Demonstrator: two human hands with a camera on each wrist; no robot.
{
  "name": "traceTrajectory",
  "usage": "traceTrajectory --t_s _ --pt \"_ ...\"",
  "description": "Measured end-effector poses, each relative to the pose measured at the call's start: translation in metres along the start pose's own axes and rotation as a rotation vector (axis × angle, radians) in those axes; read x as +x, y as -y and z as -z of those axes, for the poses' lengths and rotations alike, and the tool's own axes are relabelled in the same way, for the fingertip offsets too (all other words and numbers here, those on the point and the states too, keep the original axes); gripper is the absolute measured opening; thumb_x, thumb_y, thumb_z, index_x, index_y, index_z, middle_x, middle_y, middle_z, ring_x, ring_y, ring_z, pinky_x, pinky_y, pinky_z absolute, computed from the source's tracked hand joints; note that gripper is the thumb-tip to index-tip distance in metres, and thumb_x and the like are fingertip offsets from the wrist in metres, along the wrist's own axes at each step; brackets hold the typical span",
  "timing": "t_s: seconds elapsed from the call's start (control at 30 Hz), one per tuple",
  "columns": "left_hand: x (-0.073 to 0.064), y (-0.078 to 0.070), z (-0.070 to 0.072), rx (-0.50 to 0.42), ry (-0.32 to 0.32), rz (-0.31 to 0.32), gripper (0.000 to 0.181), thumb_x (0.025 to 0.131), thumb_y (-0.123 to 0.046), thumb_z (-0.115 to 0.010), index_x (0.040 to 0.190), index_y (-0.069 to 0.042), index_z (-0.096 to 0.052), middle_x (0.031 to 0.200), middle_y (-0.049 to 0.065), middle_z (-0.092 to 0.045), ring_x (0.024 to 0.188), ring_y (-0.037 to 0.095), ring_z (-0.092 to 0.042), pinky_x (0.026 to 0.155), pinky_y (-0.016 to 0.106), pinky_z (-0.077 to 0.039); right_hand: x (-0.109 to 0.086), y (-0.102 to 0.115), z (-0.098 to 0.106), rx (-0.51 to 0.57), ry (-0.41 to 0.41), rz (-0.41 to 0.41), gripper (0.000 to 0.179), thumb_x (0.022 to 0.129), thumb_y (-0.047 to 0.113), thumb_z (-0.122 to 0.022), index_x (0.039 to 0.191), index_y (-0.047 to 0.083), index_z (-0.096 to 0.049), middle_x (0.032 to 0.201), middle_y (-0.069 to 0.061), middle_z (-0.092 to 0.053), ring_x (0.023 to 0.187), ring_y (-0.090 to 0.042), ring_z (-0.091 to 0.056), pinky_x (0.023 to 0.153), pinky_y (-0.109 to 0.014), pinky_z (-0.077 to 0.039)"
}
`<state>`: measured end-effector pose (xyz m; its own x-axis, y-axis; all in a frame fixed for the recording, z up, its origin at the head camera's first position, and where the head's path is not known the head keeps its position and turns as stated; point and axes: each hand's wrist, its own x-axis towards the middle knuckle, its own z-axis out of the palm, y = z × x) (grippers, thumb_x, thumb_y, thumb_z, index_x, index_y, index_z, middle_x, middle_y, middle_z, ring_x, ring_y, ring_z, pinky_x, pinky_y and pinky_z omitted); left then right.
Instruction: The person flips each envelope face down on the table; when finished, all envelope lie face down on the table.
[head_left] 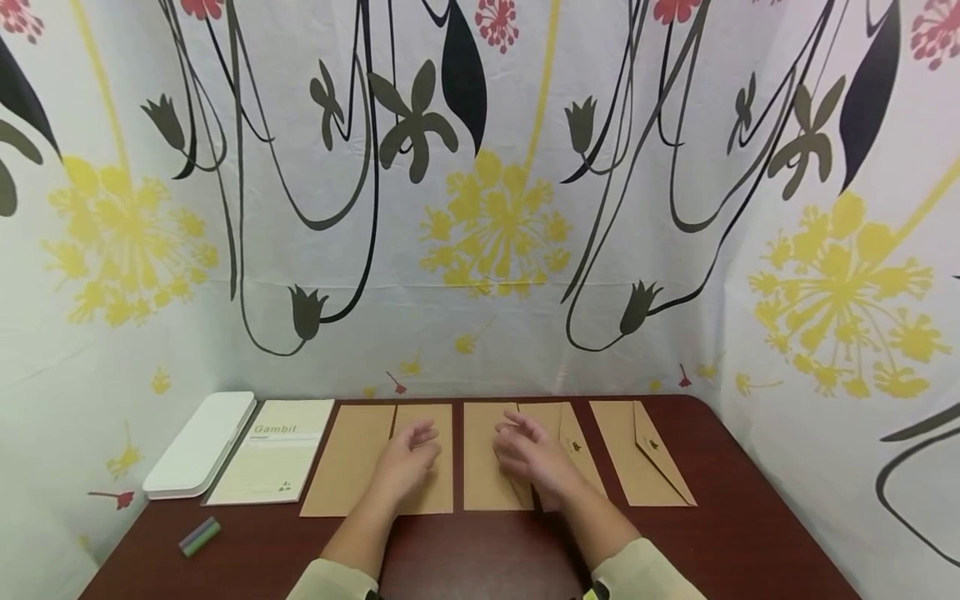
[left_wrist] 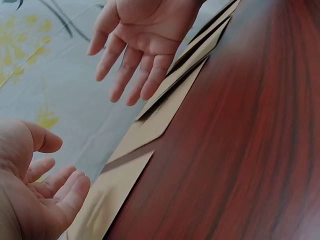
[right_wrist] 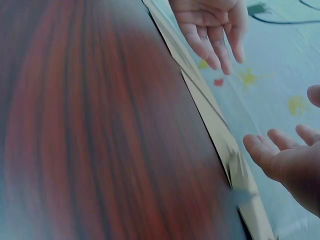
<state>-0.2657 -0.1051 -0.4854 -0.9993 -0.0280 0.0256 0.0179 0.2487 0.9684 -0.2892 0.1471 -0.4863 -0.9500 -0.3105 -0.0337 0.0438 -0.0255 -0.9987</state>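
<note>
Several brown paper envelopes (head_left: 345, 458) lie in a row along the back of the dark red table, some with their edges overlapping. My left hand (head_left: 408, 462) hovers over the left part of the row, holding nothing, its fingers loosely bent. Over the envelopes in the middle (head_left: 483, 492) is my right hand (head_left: 532, 458), also holding nothing, with relaxed fingers. In the left wrist view the palms face each other, apart, above the envelopes (left_wrist: 165, 112). Another envelope (head_left: 618, 454) with a slanted flap and a small dark print lies at the right end.
A pad of paper (head_left: 270, 467) printed "Gambit" lies left of the envelopes. Beyond it is a flat white rounded case (head_left: 198, 446). Two short sticks, green and greyish purple (head_left: 200, 536), lie at the front left. A flower-patterned curtain (head_left: 510, 350) borders the table (head_left: 757, 542).
</note>
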Motion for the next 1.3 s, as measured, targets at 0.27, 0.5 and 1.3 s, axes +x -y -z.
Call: traceTrajectory --t_s 0.27,0.5,1.3 --pt "-0.003 -0.009 -0.031 -0.034 0.073 0.010 0.060 0.101 -0.021 -0.069 0.156 -0.005 -0.051 0.154 0.018 -0.060 0.146 0.044 -0.054 0.119 0.057 -0.049 -0.007 -0.004 0.034 0.019 -0.040 -0.033 0.067 0.112 0.030 -0.056 0.167 0.005 -0.028 0.170 -0.028 -0.035 0.157 -0.046 -0.040 0.121 -0.055 -0.048" --pt "0.001 -0.014 -0.046 -0.049 0.090 0.005 0.066 0.100 -0.021 -0.068 0.159 -0.002 -0.045 0.158 0.021 -0.056 0.147 0.045 -0.052 0.120 0.059 -0.048 -0.010 -0.003 0.049 0.017 -0.083 -0.036 0.063 0.111 0.034 -0.058 0.165 0.009 -0.035 0.168 -0.027 -0.041 0.153 -0.046 -0.045 0.117 -0.053 -0.052" --pt "-0.006 -0.004 -0.047 0.022 0.178 -0.038 0.069 0.103 -0.028 -0.070 0.161 -0.004 -0.043 0.167 0.023 -0.046 0.153 0.048 -0.045 0.123 0.064 -0.042 -0.016 -0.004 0.037 0.022 -0.039 -0.039 0.073 0.110 0.035 -0.058 0.165 -0.004 -0.030 0.172 -0.033 -0.028 0.156 -0.054 -0.035 0.118 -0.058 -0.049"
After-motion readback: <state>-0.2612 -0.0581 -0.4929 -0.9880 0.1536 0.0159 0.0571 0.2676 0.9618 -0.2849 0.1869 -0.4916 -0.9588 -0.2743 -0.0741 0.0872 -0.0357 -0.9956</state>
